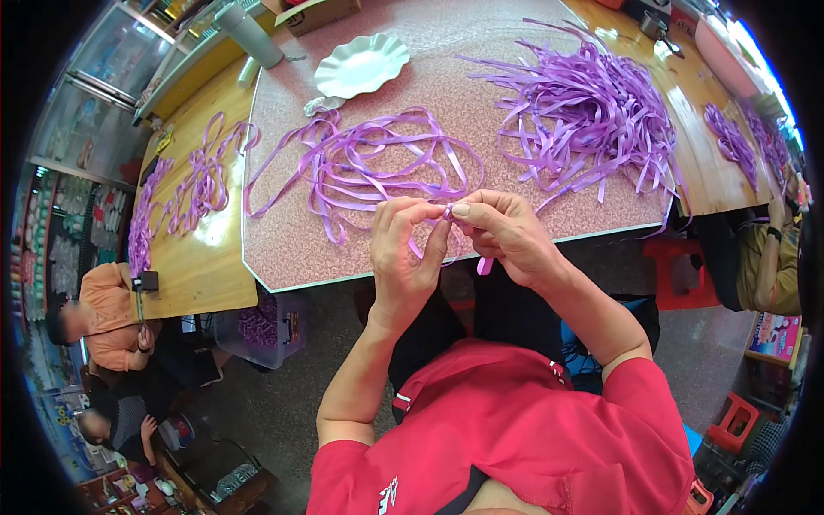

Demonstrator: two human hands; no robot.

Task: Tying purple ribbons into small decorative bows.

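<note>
My left hand and my right hand meet just in front of the speckled pink table's near edge. Both pinch a short piece of purple ribbon between thumbs and fingertips; a loose end hangs below my right hand. Behind my hands a tangle of long purple ribbon loops lies on the table. A big heap of cut purple ribbon strips lies to the right of it.
A white scalloped plate and a grey cylinder stand at the table's far left. More ribbon lies on the wooden table to the left, where a person in orange sits. Red stools stand at right, near another seated person.
</note>
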